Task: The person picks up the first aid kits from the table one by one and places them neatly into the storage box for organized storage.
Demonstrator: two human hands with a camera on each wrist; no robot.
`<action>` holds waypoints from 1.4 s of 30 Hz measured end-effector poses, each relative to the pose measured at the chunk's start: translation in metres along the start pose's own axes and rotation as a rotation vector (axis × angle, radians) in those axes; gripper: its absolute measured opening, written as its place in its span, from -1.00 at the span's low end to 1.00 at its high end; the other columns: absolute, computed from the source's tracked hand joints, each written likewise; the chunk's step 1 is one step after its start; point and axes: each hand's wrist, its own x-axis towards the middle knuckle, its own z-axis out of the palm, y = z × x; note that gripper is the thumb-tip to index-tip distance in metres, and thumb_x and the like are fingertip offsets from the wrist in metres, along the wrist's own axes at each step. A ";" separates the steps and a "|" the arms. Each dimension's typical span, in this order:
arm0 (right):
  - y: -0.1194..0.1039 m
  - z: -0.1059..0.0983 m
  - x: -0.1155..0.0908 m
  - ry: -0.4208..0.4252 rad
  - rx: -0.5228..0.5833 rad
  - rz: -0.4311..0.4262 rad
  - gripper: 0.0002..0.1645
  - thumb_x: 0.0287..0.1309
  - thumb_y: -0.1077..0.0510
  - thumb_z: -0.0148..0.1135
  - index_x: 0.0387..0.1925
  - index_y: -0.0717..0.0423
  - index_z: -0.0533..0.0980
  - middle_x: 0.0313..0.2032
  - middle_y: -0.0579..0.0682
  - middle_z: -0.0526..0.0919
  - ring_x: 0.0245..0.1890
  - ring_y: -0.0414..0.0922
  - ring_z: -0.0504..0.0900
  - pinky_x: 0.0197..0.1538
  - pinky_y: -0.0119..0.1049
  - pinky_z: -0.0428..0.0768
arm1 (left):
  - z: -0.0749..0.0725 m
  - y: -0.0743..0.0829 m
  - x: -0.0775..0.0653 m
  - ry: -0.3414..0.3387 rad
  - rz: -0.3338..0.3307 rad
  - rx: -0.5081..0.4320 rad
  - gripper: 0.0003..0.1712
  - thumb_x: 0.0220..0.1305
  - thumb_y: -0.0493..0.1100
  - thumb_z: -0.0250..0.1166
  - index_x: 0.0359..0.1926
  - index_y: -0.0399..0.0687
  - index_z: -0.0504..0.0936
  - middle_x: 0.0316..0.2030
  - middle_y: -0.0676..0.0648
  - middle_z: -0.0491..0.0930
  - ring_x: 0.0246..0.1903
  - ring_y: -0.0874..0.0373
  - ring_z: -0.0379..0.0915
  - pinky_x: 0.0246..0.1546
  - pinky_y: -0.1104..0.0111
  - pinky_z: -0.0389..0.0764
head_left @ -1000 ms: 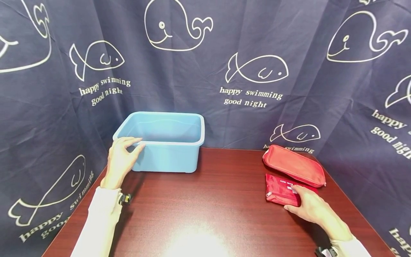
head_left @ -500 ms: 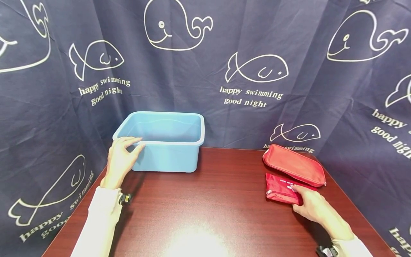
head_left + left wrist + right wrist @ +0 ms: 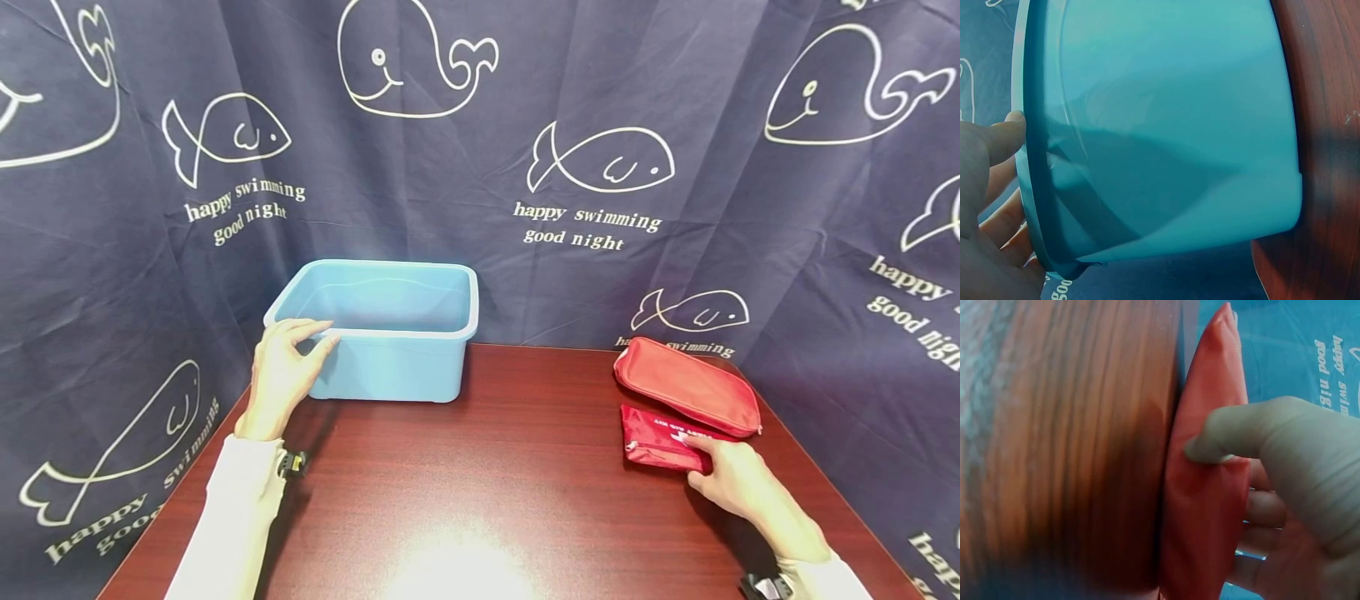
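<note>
A light blue plastic tub stands at the back left of the table. My left hand holds its rim at the near left corner, thumb on the outer side and fingers over the edge; the left wrist view shows the thumb at the rim. On the right lies a flat red first aid kit pouch with white lettering and a zip. My right hand grips its near edge. In the right wrist view the thumb presses into the red fabric, while the other fingers are partly hidden behind it.
Right behind the first aid pouch lies a larger, lighter red zipped case. The brown wooden table has a bright glare near its front. A dark blue curtain with whale and fish prints surrounds it on three sides.
My right thumb has drawn in against the first aid kit pouch, and the hand has shifted slightly right. The pouch's near edge has moved up a little. My left hand stays on the rim.
</note>
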 end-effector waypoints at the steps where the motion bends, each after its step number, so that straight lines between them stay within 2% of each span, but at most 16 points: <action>1: 0.000 0.000 0.000 0.006 0.001 0.000 -0.41 -0.23 0.21 0.52 0.00 0.22 0.69 -0.30 0.28 0.76 -0.40 0.16 0.67 -0.28 0.19 0.64 | 0.000 0.000 0.000 0.000 0.000 0.001 -0.68 0.21 -0.09 0.54 -0.04 -0.10 0.83 -0.03 -0.17 0.74 0.12 -0.15 0.52 0.22 -0.01 0.41; 6: 0.001 -0.001 0.000 0.030 0.001 0.004 -0.46 -0.19 0.21 0.50 -0.03 0.20 0.71 -0.34 0.26 0.76 -0.47 0.12 0.63 -0.36 0.11 0.60 | 0.000 0.001 0.000 0.002 0.007 0.000 -0.68 0.21 -0.09 0.54 -0.04 -0.08 0.83 -0.04 -0.16 0.74 0.11 -0.16 0.53 0.22 -0.01 0.41; 9: 0.001 -0.001 0.000 0.049 -0.001 -0.001 -0.49 -0.18 0.20 0.49 -0.05 0.20 0.72 -0.43 0.16 0.74 -0.53 0.05 0.56 -0.42 0.03 0.55 | 0.001 0.000 0.000 0.004 0.007 -0.001 -0.68 0.20 -0.08 0.55 -0.04 -0.07 0.84 -0.04 -0.16 0.74 0.11 -0.15 0.53 0.22 -0.01 0.41; 13: 0.001 -0.001 -0.002 0.081 -0.006 -0.018 -0.52 -0.15 0.21 0.47 -0.06 0.18 0.73 -0.68 -0.14 0.50 -0.61 -0.07 0.38 -0.48 -0.12 0.40 | 0.001 0.000 0.001 0.007 0.002 -0.006 -0.68 0.19 -0.08 0.56 -0.04 -0.06 0.84 -0.05 -0.15 0.75 0.11 -0.15 0.53 0.21 -0.01 0.42; 16: 0.001 -0.001 -0.003 0.109 -0.009 -0.031 -0.57 -0.14 0.22 0.45 -0.10 0.15 0.74 -0.75 -0.26 0.26 -0.65 -0.13 0.26 -0.51 -0.19 0.31 | 0.001 0.001 0.001 0.009 -0.001 -0.012 -0.68 0.19 -0.08 0.56 -0.05 -0.07 0.84 -0.05 -0.15 0.75 0.11 -0.15 0.53 0.21 -0.01 0.42; 23: 0.001 0.000 -0.004 0.189 -0.018 -0.061 -0.71 -0.12 0.23 0.44 -0.23 0.07 0.75 -0.78 -0.32 0.15 -0.69 -0.18 0.16 -0.55 -0.23 0.24 | 0.000 0.001 0.001 0.006 -0.008 -0.014 -0.68 0.21 -0.07 0.54 -0.04 -0.07 0.84 -0.05 -0.15 0.75 0.12 -0.14 0.52 0.21 -0.01 0.41; 26: 0.000 -0.001 -0.004 0.205 -0.018 -0.059 -0.85 -0.11 0.24 0.43 -0.39 -0.01 0.69 -0.78 -0.33 0.11 -0.70 -0.20 0.13 -0.56 -0.24 0.20 | 0.000 0.001 0.001 0.007 -0.010 -0.011 -0.68 0.21 -0.06 0.54 -0.04 -0.07 0.84 -0.05 -0.15 0.74 0.12 -0.14 0.52 0.21 -0.03 0.41; 30: -0.001 -0.002 -0.003 0.215 -0.024 -0.043 -0.85 -0.10 0.23 0.43 -0.50 -0.07 0.60 -0.78 -0.34 0.10 -0.70 -0.19 0.13 -0.56 -0.25 0.19 | 0.001 0.001 0.000 0.005 -0.007 -0.009 -0.68 0.21 -0.06 0.54 -0.04 -0.06 0.84 -0.05 -0.15 0.74 0.12 -0.15 0.52 0.21 -0.02 0.42; 42: 0.001 -0.003 -0.002 0.275 -0.029 -0.038 -0.85 -0.10 0.23 0.40 -0.39 -0.01 0.68 -0.80 -0.34 0.08 -0.68 -0.14 0.14 -0.55 -0.21 0.20 | 0.000 0.002 0.000 0.005 -0.009 -0.006 -0.68 0.22 -0.05 0.53 -0.04 -0.06 0.84 -0.05 -0.14 0.74 0.12 -0.14 0.52 0.21 -0.03 0.41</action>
